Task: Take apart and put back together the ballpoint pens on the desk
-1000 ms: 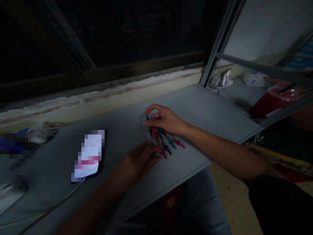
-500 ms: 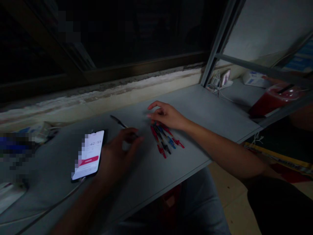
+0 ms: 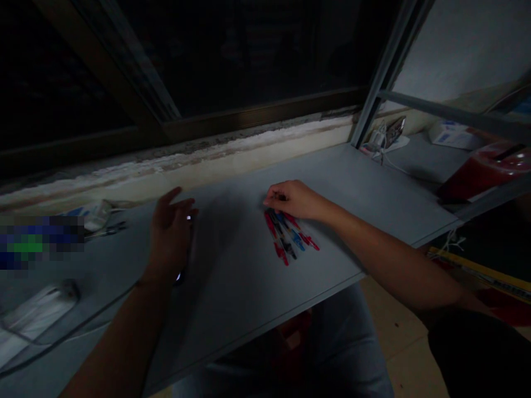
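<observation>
My left hand (image 3: 172,232) is over the phone (image 3: 189,249), with its fingers spread apart. Only the phone's right edge and two bright bits of its screen show past the hand. I see no pen in this hand, though its palm side is hidden. To the right, several pens (image 3: 286,237) with red, black and blue parts lie side by side on the grey table (image 3: 232,287). At their far ends, my right hand (image 3: 294,199) is closed, thumb and fingertips together. Whatever it may hold is hidden by the fingers.
A white power strip (image 3: 41,315) and dark cables lie at the left. Behind the table runs a window ledge (image 3: 199,163). On the right, beyond a metal frame post (image 3: 375,88), stand a red container (image 3: 481,171) and a white-blue box (image 3: 452,134).
My left hand has moved left and away from me, over the phone. The loose pen beside it no longer shows. My right hand's fingers have closed. The view has shifted slightly.
</observation>
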Tool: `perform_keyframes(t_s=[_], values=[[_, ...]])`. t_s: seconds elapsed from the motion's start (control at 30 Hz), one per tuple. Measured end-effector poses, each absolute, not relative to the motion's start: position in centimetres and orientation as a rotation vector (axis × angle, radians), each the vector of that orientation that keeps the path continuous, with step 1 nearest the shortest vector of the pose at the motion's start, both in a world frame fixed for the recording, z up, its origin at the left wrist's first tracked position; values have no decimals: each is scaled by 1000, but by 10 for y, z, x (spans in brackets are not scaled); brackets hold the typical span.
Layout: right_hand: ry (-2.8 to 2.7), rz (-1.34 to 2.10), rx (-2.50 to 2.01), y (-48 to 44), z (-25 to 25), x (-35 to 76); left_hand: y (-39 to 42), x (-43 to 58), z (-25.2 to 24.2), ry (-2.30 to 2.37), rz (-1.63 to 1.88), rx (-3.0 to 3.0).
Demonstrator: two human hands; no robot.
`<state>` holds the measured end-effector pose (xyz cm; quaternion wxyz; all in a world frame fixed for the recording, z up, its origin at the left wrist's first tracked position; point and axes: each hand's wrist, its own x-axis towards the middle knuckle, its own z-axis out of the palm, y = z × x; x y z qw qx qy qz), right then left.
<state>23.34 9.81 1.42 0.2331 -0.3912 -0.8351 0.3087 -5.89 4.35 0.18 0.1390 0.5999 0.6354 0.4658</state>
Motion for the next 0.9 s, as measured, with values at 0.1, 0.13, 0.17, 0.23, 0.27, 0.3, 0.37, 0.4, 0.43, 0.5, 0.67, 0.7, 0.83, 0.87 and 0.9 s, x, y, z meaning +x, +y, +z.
perform_keyframes(t_s=[0.1, 0.13, 0.17, 0.23, 0.27, 0.3, 0.37, 0.4, 0.43, 0.5, 0.67, 0.7, 0.83, 0.87, 0.9], values=[[-2455, 576, -1296, 100, 16, 240, 30, -27, -1, 1750, 1080, 1944], [-2502, 526, -1371, 100, 17, 242, 25, -19, -1, 1718, 1024, 1995], [-2547, 494, -1436, 99, 17, 244, 20, -13, 0, 1678, 979, 2047], [-2617, 464, -1506, 97, 19, 245, 12, -6, 2, 1561, 890, 2223], [-2641, 462, -1515, 96, 19, 245, 9, -4, 3, 1519, 858, 2278], [-2657, 466, -1516, 96, 20, 244, 6, -3, 5, 1475, 829, 2322], [-2681, 485, -1508, 94, 22, 243, 3, -2, 7, 1395, 797, 2375], [-2695, 495, -1501, 94, 23, 242, 2, -1, 7, 1353, 782, 2390], [-2706, 506, -1497, 93, 23, 241, 2, -1, 7, 1313, 765, 2400], [-2710, 527, -1489, 93, 24, 241, 1, 2, 6, 1250, 705, 2407], [-2705, 626, -1466, 94, 24, 244, -2, 8, 3, 1148, 550, 2438], [-2708, 641, -1466, 93, 25, 245, -3, 8, 2, 1129, 531, 2450], [-2713, 686, -1448, 91, 25, 242, -3, 9, 1, 1082, 507, 2483], [-2702, 734, -1432, 90, 25, 241, -3, 10, 0, 1077, 510, 2484], [-2677, 804, -1422, 90, 25, 239, -3, 10, 0, 1075, 513, 2482]])
